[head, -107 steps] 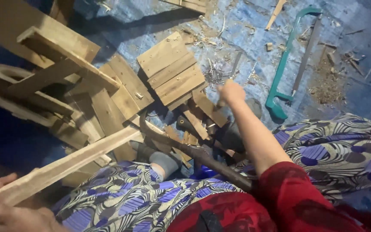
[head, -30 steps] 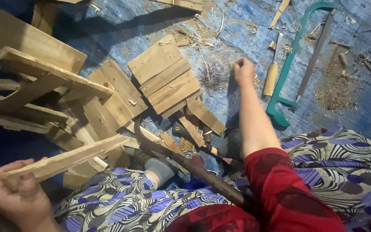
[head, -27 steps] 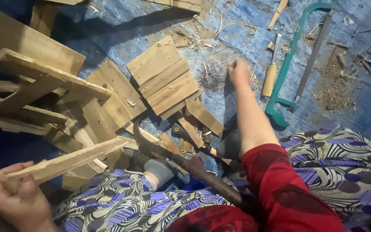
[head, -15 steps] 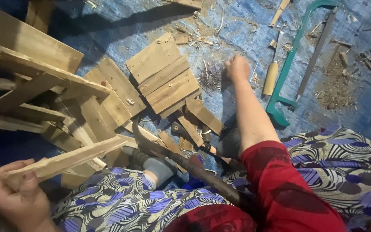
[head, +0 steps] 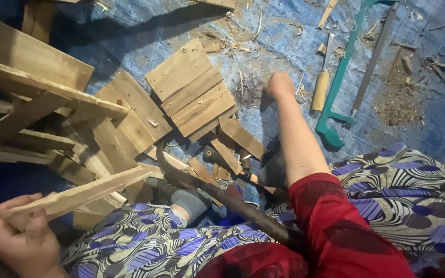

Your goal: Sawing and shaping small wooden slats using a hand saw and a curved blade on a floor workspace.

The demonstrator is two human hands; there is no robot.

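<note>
My left hand point(head: 24, 239) grips the near end of a rough wooden slat point(head: 81, 194), fingers curled shut around it, low at my left side; the slat slants up toward the pile of boards point(head: 52, 123), much as it did a moment ago. My right hand point(head: 280, 85) is closed in a loose fist on the blue tarp point(head: 145, 36), beside a heap of small nails point(head: 247, 92); whether it pinches anything I cannot tell. It has drawn slightly nearer since the earlier frame. A wooden-handled chisel point(head: 321, 82) and a green-framed saw point(head: 343, 77) lie just beyond it. A dark curved bar point(head: 222, 198) rests across my lap.
</note>
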